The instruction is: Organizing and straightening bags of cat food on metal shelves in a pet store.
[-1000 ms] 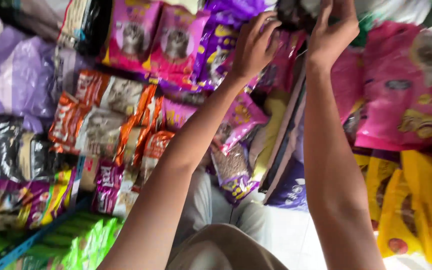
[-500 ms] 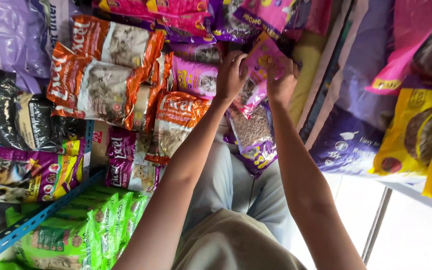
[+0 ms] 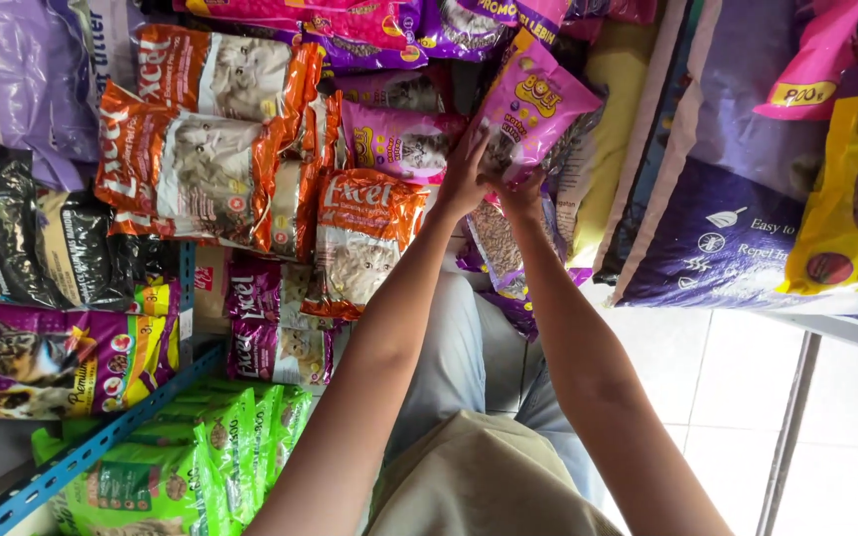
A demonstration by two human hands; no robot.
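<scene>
Both my arms reach forward to a small pink pet-food pouch [image 3: 533,109] with a clear window. My left hand [image 3: 464,184] grips its lower left edge and my right hand [image 3: 520,194] holds its bottom edge, fingers closed on the pouch. The pouch is raised in front of stacked pet-food bags. Just left of my hands lie an orange cat-food bag [image 3: 364,238] and a pink cat-food bag [image 3: 399,139]. Below my hands another clear-window pouch [image 3: 499,248] with purple trim rests on the pile.
Orange bags [image 3: 201,149] and black bags [image 3: 12,238] fill the left. Green bags [image 3: 171,467] sit in a blue metal rack [image 3: 101,447]. Large purple [image 3: 737,199] and yellow [image 3: 856,199] sacks stand at right on a shelf. White tiled floor [image 3: 687,367] shows below.
The view has tilted down and closer. My hands came down from the upper bags, and the pink pouch is held lower and more central between both hands.
</scene>
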